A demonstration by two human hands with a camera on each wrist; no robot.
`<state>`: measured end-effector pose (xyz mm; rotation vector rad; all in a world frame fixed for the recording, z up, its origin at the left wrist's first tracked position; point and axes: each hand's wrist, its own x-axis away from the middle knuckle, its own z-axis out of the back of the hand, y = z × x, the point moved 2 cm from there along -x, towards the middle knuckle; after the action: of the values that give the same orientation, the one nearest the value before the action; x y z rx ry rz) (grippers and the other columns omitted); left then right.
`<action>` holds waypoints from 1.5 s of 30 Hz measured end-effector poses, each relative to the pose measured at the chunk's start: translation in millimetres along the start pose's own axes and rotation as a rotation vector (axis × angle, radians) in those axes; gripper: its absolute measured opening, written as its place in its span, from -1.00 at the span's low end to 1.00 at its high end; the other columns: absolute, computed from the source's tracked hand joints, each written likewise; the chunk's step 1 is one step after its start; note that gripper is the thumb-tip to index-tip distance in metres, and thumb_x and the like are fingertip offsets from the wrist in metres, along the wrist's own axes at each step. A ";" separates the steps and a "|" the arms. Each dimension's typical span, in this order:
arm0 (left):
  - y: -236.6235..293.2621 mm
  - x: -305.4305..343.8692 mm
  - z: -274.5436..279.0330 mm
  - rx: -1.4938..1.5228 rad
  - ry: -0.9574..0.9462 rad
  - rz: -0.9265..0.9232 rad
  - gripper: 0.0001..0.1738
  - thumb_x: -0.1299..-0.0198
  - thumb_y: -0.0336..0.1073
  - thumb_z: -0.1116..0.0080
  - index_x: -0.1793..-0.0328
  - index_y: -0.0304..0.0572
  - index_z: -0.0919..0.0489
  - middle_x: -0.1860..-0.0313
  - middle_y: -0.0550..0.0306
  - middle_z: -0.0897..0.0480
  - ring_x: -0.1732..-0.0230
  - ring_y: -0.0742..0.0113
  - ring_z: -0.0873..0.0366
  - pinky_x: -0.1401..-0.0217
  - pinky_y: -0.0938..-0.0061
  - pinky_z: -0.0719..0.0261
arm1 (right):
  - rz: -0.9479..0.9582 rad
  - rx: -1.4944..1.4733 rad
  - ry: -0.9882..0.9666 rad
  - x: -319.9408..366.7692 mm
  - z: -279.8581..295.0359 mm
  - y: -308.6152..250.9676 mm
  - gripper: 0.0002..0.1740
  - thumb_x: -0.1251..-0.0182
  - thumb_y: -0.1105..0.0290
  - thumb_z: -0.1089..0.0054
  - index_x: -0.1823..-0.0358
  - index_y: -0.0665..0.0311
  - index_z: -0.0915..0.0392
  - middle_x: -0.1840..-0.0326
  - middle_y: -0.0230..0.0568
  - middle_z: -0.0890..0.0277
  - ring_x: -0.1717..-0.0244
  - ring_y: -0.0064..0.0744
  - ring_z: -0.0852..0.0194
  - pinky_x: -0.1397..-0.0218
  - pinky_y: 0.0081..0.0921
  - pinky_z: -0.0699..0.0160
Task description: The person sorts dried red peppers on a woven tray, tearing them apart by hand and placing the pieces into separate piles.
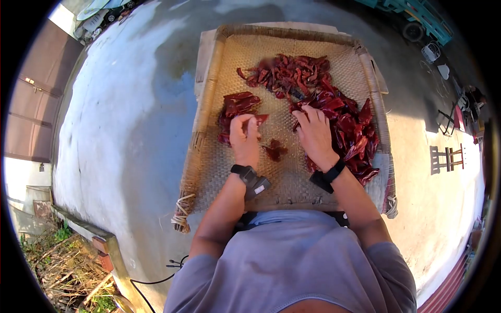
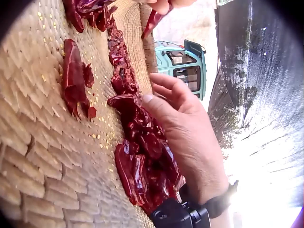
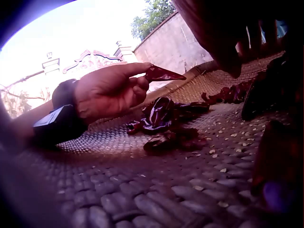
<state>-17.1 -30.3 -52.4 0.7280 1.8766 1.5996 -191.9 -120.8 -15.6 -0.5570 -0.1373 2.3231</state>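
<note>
My left hand (image 1: 244, 138) pinches a dark red dried chili pepper (image 3: 164, 74) between thumb and fingers, its pointed end sticking out to the right. Just beyond that hand lies a small pile of flattened chilies (image 1: 239, 103). Over the left edge of a large heap of glossy whole chilies (image 1: 350, 128) is my right hand (image 1: 315, 133), its fingers loosely bent and its thumb (image 2: 159, 108) right at a pepper. Between the hands, a small broken chili piece (image 1: 275, 150) lies on the woven tray (image 1: 282, 182).
Torn chili bits (image 1: 297, 73) are heaped at the tray's far side. Pale seeds lie scattered on the weave. The tray has a raised, bound rim (image 1: 204, 104) and sits right before my body. A small stool (image 1: 455, 158) stands on the ground to the right.
</note>
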 end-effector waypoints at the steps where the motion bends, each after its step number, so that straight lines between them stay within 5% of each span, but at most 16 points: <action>1: -2.3 -1.0 3.5 -0.026 0.098 -0.078 -0.76 -0.44 -0.33 -0.15 -0.16 -0.16 -0.46 0.17 0.28 -0.52 0.34 0.55 -0.43 0.27 0.60 -0.46 | 0.025 0.072 0.025 -1.8 -3.3 6.3 -0.51 -0.12 0.54 -0.26 -0.15 0.18 -0.54 -0.27 -0.13 -0.39 -0.35 -0.02 -0.28 -0.31 -0.12 -0.31; 3: 0.6 -2.5 9.4 -0.188 0.287 -0.208 -0.60 -0.43 -0.40 -0.12 -0.33 -0.18 -0.33 -0.01 0.20 -0.44 0.19 0.52 -0.43 0.11 0.56 -0.47 | 0.043 0.167 0.017 -3.9 -12.1 18.5 -0.55 -0.10 0.56 -0.23 -0.10 0.18 -0.56 -0.32 -0.06 -0.38 -0.36 0.03 -0.26 -0.35 -0.06 -0.23; 7: 1.7 -0.8 10.1 -0.123 0.244 -0.238 -0.64 -0.41 -0.50 -0.07 -0.29 -0.20 -0.37 -0.04 0.19 -0.44 0.16 0.50 -0.44 0.05 0.54 -0.51 | 0.108 0.221 -0.004 -5.4 -26.4 32.9 -0.65 -0.12 0.54 -0.23 0.01 0.18 -0.57 -0.28 -0.06 -0.42 -0.36 0.02 -0.25 -0.37 -0.07 -0.21; 12: -20.5 -1.9 1.4 -0.206 -0.210 -0.175 -0.78 -0.42 -0.53 -0.03 -0.14 -0.18 -0.49 0.06 0.23 -0.49 0.23 0.51 -0.45 0.12 0.55 -0.56 | 0.115 0.058 0.126 -13.8 -1.0 16.5 -0.75 -0.19 0.41 -0.28 0.08 0.14 -0.57 -0.13 -0.09 -0.54 -0.24 -0.04 -0.41 -0.27 -0.12 -0.33; 15: -6.1 7.5 -10.4 -0.197 -0.320 -0.043 -0.74 -0.42 -0.44 -0.12 -0.20 -0.18 -0.50 0.07 0.24 -0.51 0.22 0.52 -0.46 0.12 0.57 -0.54 | -0.228 -0.316 -0.096 -13.7 9.6 0.0 -0.76 -0.26 0.34 -0.30 0.08 0.19 -0.56 0.08 -0.10 -0.61 0.02 -0.06 -0.58 -0.07 -0.19 -0.50; 20: -3.8 8.7 -14.7 -0.145 -0.367 0.084 -0.67 -0.41 -0.37 -0.19 -0.26 -0.18 -0.48 0.20 0.31 -0.55 0.28 0.55 -0.45 0.12 0.59 -0.52 | -0.223 -0.859 -0.219 5.5 -16.1 -18.4 -0.74 -0.37 0.35 -0.23 -0.02 0.28 -0.52 0.17 -0.03 -0.62 0.20 -0.09 -0.67 0.12 -0.28 -0.58; 22: 6.3 9.0 -13.2 -0.093 -0.253 0.089 -0.72 -0.43 -0.36 -0.16 -0.20 -0.20 -0.49 0.27 0.34 -0.53 0.36 0.57 -0.41 0.20 0.61 -0.49 | -0.241 -0.848 -0.273 6.2 -9.5 -24.1 -0.69 -0.34 0.34 -0.26 -0.06 0.26 -0.52 0.05 -0.09 -0.58 0.08 -0.08 -0.62 0.01 -0.24 -0.54; 26: 12.5 2.3 0.1 0.080 0.055 -0.052 -0.73 -0.49 -0.40 -0.04 -0.25 -0.20 -0.41 0.24 0.27 -0.53 0.33 0.56 -0.43 0.24 0.61 -0.46 | 0.025 -0.130 0.003 -7.2 -1.8 -4.5 -0.62 -0.22 0.38 -0.30 -0.09 0.19 -0.54 -0.04 -0.21 -0.50 -0.08 -0.11 -0.46 -0.11 -0.18 -0.42; 31: 7.5 -5.4 13.1 -0.303 0.379 -0.377 -0.35 -0.37 -0.56 -0.01 -0.57 -0.18 -0.17 -0.36 -0.04 -0.20 0.02 0.38 -0.46 0.09 0.52 -0.55 | 0.052 0.137 0.100 -35.0 -7.2 20.4 -0.61 -0.16 0.46 -0.23 -0.07 0.13 -0.56 -0.02 -0.19 -0.47 -0.05 -0.12 -0.41 -0.08 -0.18 -0.32; 34: 21.5 1.6 8.8 -0.288 0.252 -0.313 -0.23 -0.28 -0.63 0.00 -0.62 -0.18 -0.10 -0.44 -0.07 -0.08 -0.01 0.32 -0.47 0.06 0.50 -0.55 | 0.069 0.246 0.057 -41.5 -27.1 33.1 -0.64 -0.17 0.46 -0.20 -0.04 0.12 -0.57 0.02 -0.17 -0.47 -0.01 -0.11 -0.40 -0.06 -0.18 -0.28; 38: -2.4 -1.5 9.2 -0.216 0.109 -0.243 -0.38 -0.33 -0.66 0.04 -0.51 -0.18 -0.24 -0.30 0.08 -0.28 0.01 0.42 -0.53 0.05 0.55 -0.54 | 0.075 0.365 -0.049 -45.6 -52.4 41.5 -0.68 -0.17 0.46 -0.19 0.01 0.12 -0.57 0.07 -0.17 -0.46 0.01 -0.13 -0.39 -0.03 -0.20 -0.27; 40: -7.2 -1.7 5.2 -0.065 0.067 -0.206 -0.55 -0.28 -0.66 0.02 -0.29 -0.23 -0.41 -0.10 0.09 -0.41 0.12 0.42 -0.48 0.05 0.54 -0.54 | 0.100 0.369 -0.071 -48.5 -55.2 40.3 -0.72 -0.20 0.47 -0.17 0.04 0.11 -0.57 0.09 -0.19 -0.47 -0.01 -0.13 -0.39 -0.03 -0.21 -0.30; 45: -17.4 -0.1 -0.1 -0.097 -0.121 -0.132 -0.58 -0.21 -0.68 -0.03 -0.18 -0.20 -0.50 0.09 0.15 -0.53 0.19 0.44 -0.46 0.08 0.55 -0.52 | 0.160 0.273 -0.134 -48.5 -49.6 41.1 -0.68 -0.21 0.53 -0.12 0.01 0.10 -0.54 0.02 -0.26 -0.49 0.03 -0.14 -0.41 0.00 -0.25 -0.37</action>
<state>-17.8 -32.9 -69.7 0.6319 1.7121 1.5175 -165.8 -187.0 -53.7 -0.2845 0.1666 2.4807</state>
